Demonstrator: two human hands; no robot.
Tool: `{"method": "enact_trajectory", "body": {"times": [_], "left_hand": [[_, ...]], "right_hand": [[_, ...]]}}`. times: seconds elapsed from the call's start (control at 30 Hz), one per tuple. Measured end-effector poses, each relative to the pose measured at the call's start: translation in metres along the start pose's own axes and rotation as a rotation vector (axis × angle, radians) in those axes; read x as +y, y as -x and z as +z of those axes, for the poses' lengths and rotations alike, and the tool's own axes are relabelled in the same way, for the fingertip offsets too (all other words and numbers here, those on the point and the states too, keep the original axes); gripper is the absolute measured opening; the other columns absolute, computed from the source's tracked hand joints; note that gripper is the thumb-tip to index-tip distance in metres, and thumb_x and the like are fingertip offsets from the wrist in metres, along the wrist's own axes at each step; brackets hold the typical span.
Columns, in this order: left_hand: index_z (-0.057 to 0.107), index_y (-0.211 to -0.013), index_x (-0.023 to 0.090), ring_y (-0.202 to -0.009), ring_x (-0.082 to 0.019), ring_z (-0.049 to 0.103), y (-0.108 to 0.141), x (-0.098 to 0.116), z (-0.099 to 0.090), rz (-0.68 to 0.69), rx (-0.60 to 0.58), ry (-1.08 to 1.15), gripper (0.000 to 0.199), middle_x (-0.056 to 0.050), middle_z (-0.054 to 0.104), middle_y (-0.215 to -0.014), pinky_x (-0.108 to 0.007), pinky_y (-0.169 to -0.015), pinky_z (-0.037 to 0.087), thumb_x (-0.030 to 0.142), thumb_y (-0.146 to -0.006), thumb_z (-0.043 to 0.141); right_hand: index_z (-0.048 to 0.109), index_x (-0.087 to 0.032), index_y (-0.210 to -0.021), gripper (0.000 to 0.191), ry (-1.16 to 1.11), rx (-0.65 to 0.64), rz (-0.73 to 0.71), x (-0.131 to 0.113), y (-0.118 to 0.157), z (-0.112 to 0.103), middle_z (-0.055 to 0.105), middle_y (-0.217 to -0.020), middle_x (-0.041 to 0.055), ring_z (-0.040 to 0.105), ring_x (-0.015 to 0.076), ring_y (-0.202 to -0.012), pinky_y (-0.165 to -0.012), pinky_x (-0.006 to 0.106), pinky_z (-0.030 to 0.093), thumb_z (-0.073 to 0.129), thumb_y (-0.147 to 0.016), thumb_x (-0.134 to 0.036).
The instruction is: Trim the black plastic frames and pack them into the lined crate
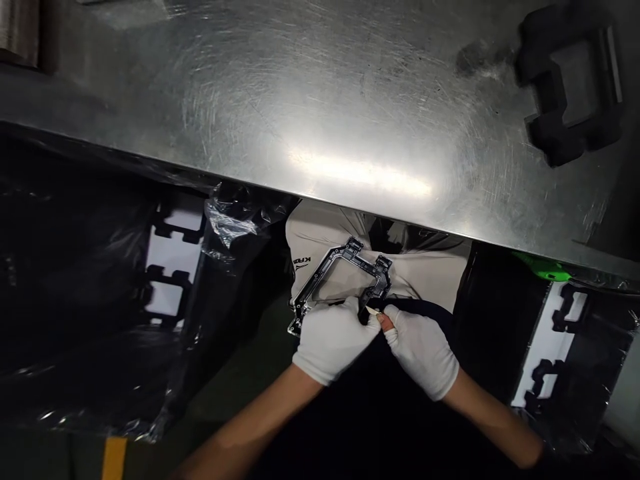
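"Where is the piece being worked on?"

"The dark frame is at the centre of the picture, a little below the edge of the metal table, over pale cloth."

"What does it look like?"

"Black or very dark grey, with bright, glossy lines along its edges. It is an angular, roughly four-sided outline around a large opening, tilted in the picture. The bars are ribbed and dotted with small round marks like holes, and two blocky lugs jut out along the upper side. The right side steps inward; gloved fingers hide the lower part."

"How are the hands set?"

"The white-gloved left hand grips the lower bar, its fingers curled and pressed together around it; their tips are partly hidden. The white-gloved right hand pinches a small pale sliver between thumb and finger, with a bare fingertip showing through the glove. The sliver points at the frame's lower right; I can't tell whether it touches."

"Anything similar nearby?"

"A blurred dark piece, also with an opening, lies on the table at upper right."
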State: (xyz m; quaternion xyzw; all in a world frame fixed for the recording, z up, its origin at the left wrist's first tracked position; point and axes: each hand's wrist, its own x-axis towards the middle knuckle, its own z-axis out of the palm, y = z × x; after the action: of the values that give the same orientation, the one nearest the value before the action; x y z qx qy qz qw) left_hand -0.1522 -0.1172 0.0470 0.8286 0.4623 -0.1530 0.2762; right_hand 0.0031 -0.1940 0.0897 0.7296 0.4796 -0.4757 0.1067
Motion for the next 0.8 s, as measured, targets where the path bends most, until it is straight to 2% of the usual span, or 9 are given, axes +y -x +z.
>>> {"method": "enact_trajectory", "body": {"times": [0.27, 0.37, 0.43, 0.57, 0.67, 0.8], "left_hand": [[0.076, -0.085, 0.017, -0.073, -0.035, 0.078, -0.001, 0.005, -0.003, -0.046, -0.038, -0.003, 0.051, -0.015, 0.077, -0.073, -0.042, -0.068, 0.05, 0.057, -0.103, 0.052], [0.075, -0.088, 0.016, -0.078, -0.037, 0.079, -0.004, 0.003, -0.007, -0.092, -0.022, 0.029, 0.052, -0.015, 0.078, -0.077, -0.043, -0.072, 0.052, 0.061, -0.103, 0.052], [0.073, -0.091, 0.018, -0.082, -0.034, 0.08, -0.006, -0.002, -0.012, -0.106, -0.058, 0.147, 0.048, -0.013, 0.08, -0.082, -0.041, -0.074, 0.053, 0.062, -0.102, 0.057], [0.066, -0.102, 0.022, -0.084, -0.031, 0.08, -0.007, -0.012, -0.021, -0.08, -0.203, 0.438, 0.048, -0.008, 0.081, -0.09, -0.038, -0.074, 0.055, 0.069, -0.092, 0.074], [0.062, -0.111, 0.023, -0.088, -0.031, 0.081, -0.006, -0.014, -0.02, -0.041, -0.207, 0.533, 0.043, -0.008, 0.082, -0.098, -0.037, -0.075, 0.056, 0.058, -0.092, 0.078], [0.06, -0.102, 0.024, -0.083, -0.027, 0.079, -0.005, -0.011, -0.017, 0.011, -0.178, 0.531, 0.021, -0.004, 0.079, -0.091, -0.034, -0.073, 0.054, 0.038, -0.093, 0.074]], "right_hand": [[0.063, -0.023, -0.103, 0.042, -0.077, 0.061, 0.001, 0.006, 0.001, 0.006, 0.073, -0.083, 0.0011, 0.066, 0.017, -0.067, -0.061, 0.03, 0.03, 0.035, -0.122, -0.047], [0.061, -0.023, -0.101, 0.048, -0.172, 0.128, -0.05, 0.015, 0.002, 0.007, 0.072, -0.083, 0.002, 0.065, 0.0188, -0.068, -0.062, 0.03, 0.032, 0.029, -0.121, -0.054], [0.057, -0.023, -0.095, 0.054, -0.288, 0.176, -0.111, 0.021, 0.001, 0.007, 0.068, -0.079, 0.0012, 0.063, 0.0189, -0.067, -0.063, 0.03, 0.036, 0.027, -0.119, -0.062], [0.05, -0.025, -0.085, 0.056, -0.447, 0.251, -0.168, 0.024, -0.007, 0.006, 0.061, -0.073, -0.0008, 0.059, 0.0179, -0.064, -0.065, 0.03, 0.044, 0.04, -0.113, -0.072], [0.059, -0.024, -0.086, 0.052, -0.325, 0.315, -0.166, 0.017, -0.018, 0.005, 0.068, -0.077, 0.0011, 0.064, 0.0189, -0.067, -0.066, 0.031, 0.045, 0.045, -0.113, -0.066], [0.073, -0.023, -0.098, 0.048, -0.139, 0.348, -0.132, 0.006, -0.033, 0.004, 0.076, -0.085, 0.0034, 0.072, 0.0221, -0.077, -0.067, 0.032, 0.045, 0.052, -0.112, -0.065]]}}
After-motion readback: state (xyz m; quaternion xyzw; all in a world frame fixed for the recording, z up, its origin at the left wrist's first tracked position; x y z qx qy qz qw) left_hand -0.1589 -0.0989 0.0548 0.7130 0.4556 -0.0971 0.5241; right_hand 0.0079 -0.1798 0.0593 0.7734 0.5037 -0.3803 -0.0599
